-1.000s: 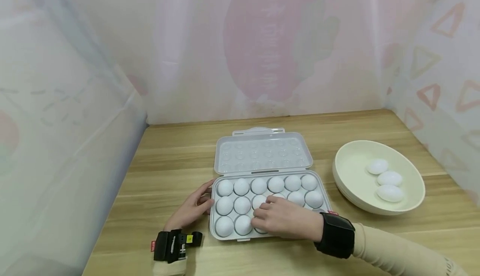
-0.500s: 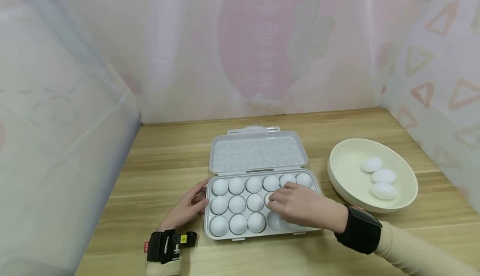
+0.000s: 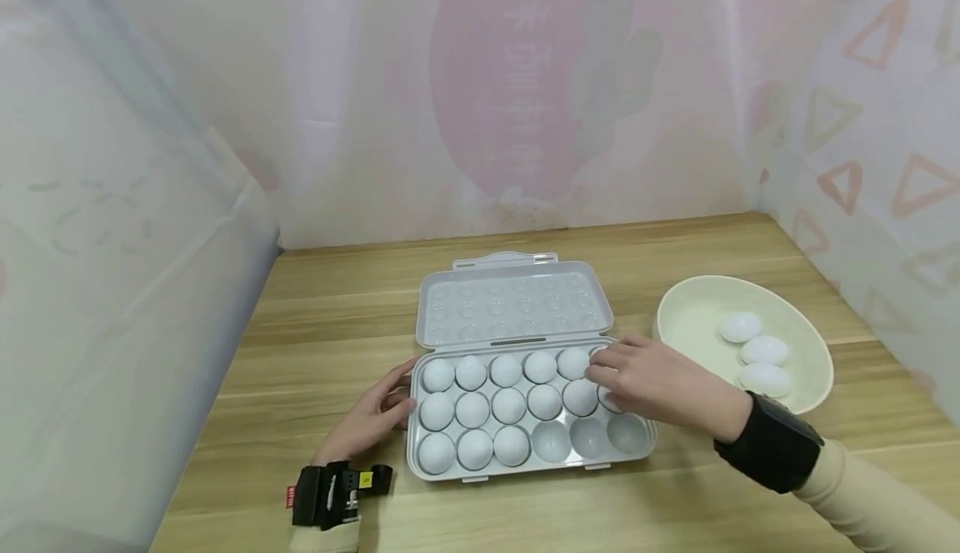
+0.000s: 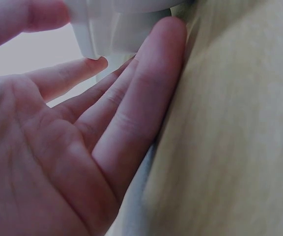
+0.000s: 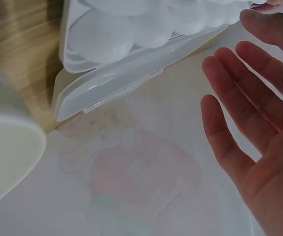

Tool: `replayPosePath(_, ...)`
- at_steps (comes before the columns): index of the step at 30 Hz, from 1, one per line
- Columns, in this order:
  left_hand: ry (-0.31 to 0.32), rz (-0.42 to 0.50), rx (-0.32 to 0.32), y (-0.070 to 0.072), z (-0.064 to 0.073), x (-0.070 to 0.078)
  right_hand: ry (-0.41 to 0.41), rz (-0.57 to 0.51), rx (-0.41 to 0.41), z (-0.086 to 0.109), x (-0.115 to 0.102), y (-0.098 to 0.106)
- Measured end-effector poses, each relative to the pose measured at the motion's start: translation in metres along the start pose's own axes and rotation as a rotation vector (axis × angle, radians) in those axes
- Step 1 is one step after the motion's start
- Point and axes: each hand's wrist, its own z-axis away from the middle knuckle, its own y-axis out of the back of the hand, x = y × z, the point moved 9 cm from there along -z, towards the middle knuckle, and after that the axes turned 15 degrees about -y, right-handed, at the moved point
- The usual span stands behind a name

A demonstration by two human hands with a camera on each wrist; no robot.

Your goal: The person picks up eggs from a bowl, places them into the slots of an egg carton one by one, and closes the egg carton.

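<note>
A lidded egg box lies with its lid folded back. White eggs fill much of its cups; three cups at the front right hold none. Along the box's left end, my left hand touches the side with fingers extended; in the left wrist view its fingertips meet the white wall. My right hand hovers over the right end, hiding part of the eggs there. The right wrist view shows that hand spread and holding nothing.
To the right stands a cream bowl containing three white eggs. Patterned sheeting encloses the wooden table at the back and both sides.
My right hand has travelled rightward from the front middle of the egg box toward the bowl, uncovering the front-right cups. The left hand keeps its place on the box.
</note>
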Motion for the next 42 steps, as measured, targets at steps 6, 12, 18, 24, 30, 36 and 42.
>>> replayPosePath(6,0.005,0.007,0.002,0.0,0.0,-0.003,-0.108,-0.02,0.019,0.017,0.035,0.014)
replayPosePath(12,-0.006,0.027,0.005,0.0,0.001,-0.002,-0.187,-0.006,0.044,0.036,0.068,0.028)
replayPosePath(18,-0.001,0.027,0.009,0.0,0.0,-0.002,-0.248,0.061,0.012,0.054,0.09,0.03)
replayPosePath(24,0.0,0.016,0.003,-0.001,0.0,-0.002,-0.31,0.064,-0.049,0.069,0.104,0.023)
replayPosePath(30,-0.03,0.026,-0.002,-0.001,-0.001,0.0,-0.353,0.071,-0.105,0.079,0.114,0.013)
replayPosePath(36,-0.034,0.027,-0.007,-0.002,-0.001,0.0,-0.45,0.016,-0.267,0.093,0.129,-0.006)
replayPosePath(42,-0.032,0.027,-0.008,-0.002,-0.001,0.0,-0.529,-0.043,-0.403,0.105,0.143,-0.024)
